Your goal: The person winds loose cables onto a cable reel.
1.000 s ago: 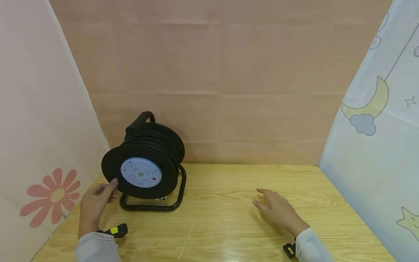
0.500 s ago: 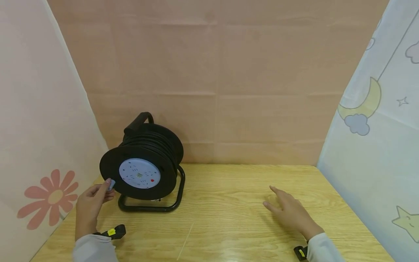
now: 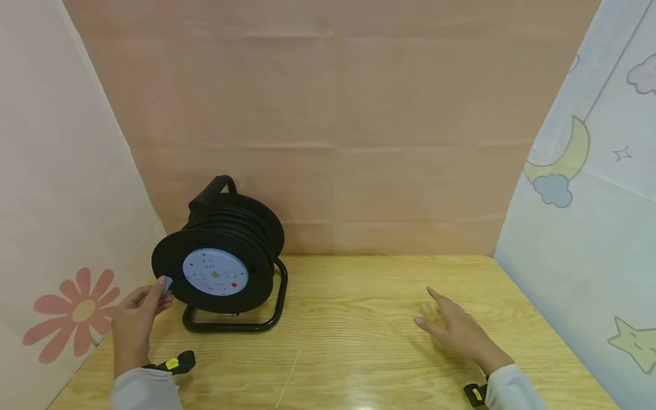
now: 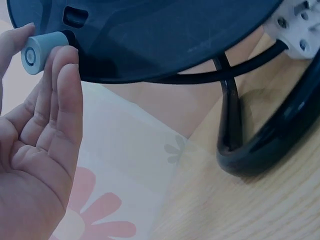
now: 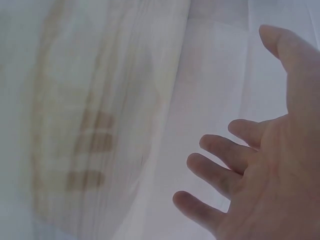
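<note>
A black cable reel point(image 3: 263, 233) with cable wound on its drum stands at the left of the table. A white round socket plate point(image 3: 216, 272) with a red button fills the middle of its front disc. My left hand point(image 3: 134, 322) pinches the pale blue-grey crank knob point(image 4: 44, 52) near the disc's left edge, between thumb and fingers. Under the disc hangs a length of black cable with a white plug point(image 4: 300, 30). Over the right half of the table my right hand point(image 3: 461, 333) hovers with spread fingers, holding nothing.
The reel rests on a black tubular stand point(image 3: 233, 327), with a carrying handle point(image 3: 209, 192) on top. Fabric screens point(image 3: 328, 131) enclose the wood-grain table point(image 3: 353, 319) at the back and both sides.
The knob has moved a little up and left with my left hand, and the disc has turned slightly clockwise. My right hand has drifted right. The head view has shifted slightly.
</note>
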### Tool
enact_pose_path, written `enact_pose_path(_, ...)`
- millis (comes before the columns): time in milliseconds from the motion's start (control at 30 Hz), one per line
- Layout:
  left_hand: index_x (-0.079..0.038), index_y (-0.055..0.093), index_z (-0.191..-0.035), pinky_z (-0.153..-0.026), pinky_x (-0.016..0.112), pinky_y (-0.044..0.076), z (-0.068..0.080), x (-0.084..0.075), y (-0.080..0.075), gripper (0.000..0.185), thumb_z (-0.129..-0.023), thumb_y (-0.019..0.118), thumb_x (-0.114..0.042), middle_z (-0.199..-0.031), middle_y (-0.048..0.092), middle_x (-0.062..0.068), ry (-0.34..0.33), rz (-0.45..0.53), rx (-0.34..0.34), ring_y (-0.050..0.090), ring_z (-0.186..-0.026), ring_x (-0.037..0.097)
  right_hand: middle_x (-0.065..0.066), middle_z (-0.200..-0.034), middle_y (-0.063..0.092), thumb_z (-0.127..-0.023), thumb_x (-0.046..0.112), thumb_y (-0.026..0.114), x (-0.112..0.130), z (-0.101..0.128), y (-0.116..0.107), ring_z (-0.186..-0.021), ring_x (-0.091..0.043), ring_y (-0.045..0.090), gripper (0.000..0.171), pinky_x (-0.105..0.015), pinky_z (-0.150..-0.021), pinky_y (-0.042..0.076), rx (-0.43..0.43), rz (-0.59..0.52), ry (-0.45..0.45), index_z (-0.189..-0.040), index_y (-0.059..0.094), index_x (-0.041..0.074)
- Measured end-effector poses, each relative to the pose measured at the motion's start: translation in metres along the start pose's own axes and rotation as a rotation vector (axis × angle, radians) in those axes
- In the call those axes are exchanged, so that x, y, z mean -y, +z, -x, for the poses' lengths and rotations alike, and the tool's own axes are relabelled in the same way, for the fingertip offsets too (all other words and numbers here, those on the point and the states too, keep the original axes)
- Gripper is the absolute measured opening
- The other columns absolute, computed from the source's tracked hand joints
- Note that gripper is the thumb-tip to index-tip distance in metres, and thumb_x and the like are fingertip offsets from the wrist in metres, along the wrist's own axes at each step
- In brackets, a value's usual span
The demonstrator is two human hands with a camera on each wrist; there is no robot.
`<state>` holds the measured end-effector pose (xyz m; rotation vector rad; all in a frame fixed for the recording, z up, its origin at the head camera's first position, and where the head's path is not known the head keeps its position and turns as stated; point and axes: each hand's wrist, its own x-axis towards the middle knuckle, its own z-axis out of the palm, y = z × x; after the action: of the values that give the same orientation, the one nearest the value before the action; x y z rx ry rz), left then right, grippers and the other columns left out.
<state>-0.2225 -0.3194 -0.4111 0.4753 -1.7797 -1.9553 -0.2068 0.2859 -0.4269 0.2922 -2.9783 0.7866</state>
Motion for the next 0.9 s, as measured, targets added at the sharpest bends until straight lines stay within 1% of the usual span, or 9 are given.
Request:
enact_pose_path(133,-0.007,0.070,-0.103,-0.071,0.010,0.051,0.000,-0.004,-0.001,0.039,-0.084,0.081,-0.040,-0.079,0.073,-0.006,-0.013,-0.090,-0.018,0.070,-0.070,0.007,-0.029,-0.154,0.033,-0.097,0.060,0.055,0.000,0.001,0.000,-0.134,-0.054,0.036,0.091,-0.075,-0.100,0.032,0.012,-0.027,0.002,-0.159,0.020,0.004)
enact_pose_path(200,-0.010,0.067,-0.111,-0.072,0.011,0.049,0.001,-0.008,-0.002,0.048,-0.083,0.080,-0.047,-0.082,0.072,-0.011,-0.026,-0.205,-0.028,0.069,-0.072,0.004,-0.029,-0.155,0.030,-0.097,0.060,0.055,0.000,0.001,0.000,-0.136,-0.055,0.033,0.091,-0.075,-0.101,0.030,0.026,-0.042,0.007,-0.159,0.019,0.004)
enact_pose_path(300,-0.011,0.061,-0.126,-0.079,0.024,0.050,0.003,-0.016,-0.002,0.065,-0.085,0.072,-0.060,-0.097,0.071,-0.006,-0.030,-0.414,-0.030,0.067,-0.084,0.008,-0.029,-0.157,0.027,-0.097,0.061,0.053,0.002,0.000,0.001,-0.138,-0.055,0.029,0.091,-0.075,-0.102,0.028,0.048,-0.055,0.000,-0.159,0.017,0.005)
enact_pose_path(367,-0.010,0.057,-0.133,-0.084,0.038,0.049,0.006,-0.023,-0.002,0.074,-0.086,0.066,-0.066,-0.114,0.069,0.004,-0.011,-0.543,-0.030,0.066,-0.098,0.019,-0.028,-0.157,0.027,-0.097,0.061,0.053,0.003,-0.001,0.002,-0.139,-0.055,0.028,0.091,-0.075,-0.103,0.028,0.047,-0.058,-0.017,-0.159,0.017,0.005)
enact_pose_path(433,-0.008,0.054,-0.138,-0.089,0.050,0.046,0.008,-0.031,0.000,0.078,-0.088,0.063,-0.067,-0.130,0.061,0.013,0.026,-0.613,-0.029,0.060,-0.113,0.030,-0.028,-0.157,0.027,-0.097,0.061,0.052,0.005,-0.003,0.003,-0.139,-0.055,0.028,0.091,-0.075,-0.103,0.027,0.046,-0.062,-0.036,-0.159,0.017,0.005)
enact_pose_path(533,-0.009,0.053,-0.141,-0.093,0.054,0.045,0.013,-0.043,0.003,0.074,-0.090,0.064,-0.060,-0.141,0.054,0.016,0.098,-0.626,-0.041,0.053,-0.124,0.038,-0.028,-0.158,0.026,-0.098,0.060,0.052,0.008,-0.005,0.006,-0.139,-0.055,0.027,0.090,-0.075,-0.103,0.027,0.044,-0.073,-0.049,-0.160,0.016,0.005)
enact_pose_path(700,-0.014,0.053,-0.143,-0.097,0.039,0.045,0.022,-0.060,0.006,0.064,-0.092,0.068,-0.050,-0.142,0.055,0.010,0.214,-0.623,-0.045,0.052,-0.126,0.034,-0.027,-0.159,0.024,-0.098,0.060,0.053,0.010,-0.007,0.008,-0.140,-0.055,0.025,0.090,-0.075,-0.104,0.026,0.050,-0.088,-0.043,-0.160,0.016,0.006)
enact_pose_path(800,-0.013,0.058,-0.138,-0.098,0.024,0.042,0.026,-0.065,0.012,0.054,-0.093,0.070,-0.041,-0.137,0.059,0.009,0.358,-0.592,-0.053,0.054,-0.124,0.023,-0.026,-0.159,0.023,-0.097,0.060,0.053,0.011,-0.007,0.008,-0.141,-0.054,0.025,0.090,-0.075,-0.104,0.026,0.052,-0.101,-0.041,-0.160,0.016,0.007)
enact_pose_path(900,-0.009,0.063,-0.132,-0.095,0.015,0.039,0.030,-0.069,0.024,0.045,-0.091,0.075,-0.025,-0.125,0.062,0.006,0.579,-0.516,-0.035,0.052,-0.116,0.007,-0.026,-0.160,0.023,-0.097,0.060,0.054,0.013,-0.006,0.011,-0.141,-0.054,0.025,0.090,-0.074,-0.105,0.026,0.045,-0.098,-0.052,-0.160,0.017,0.006)
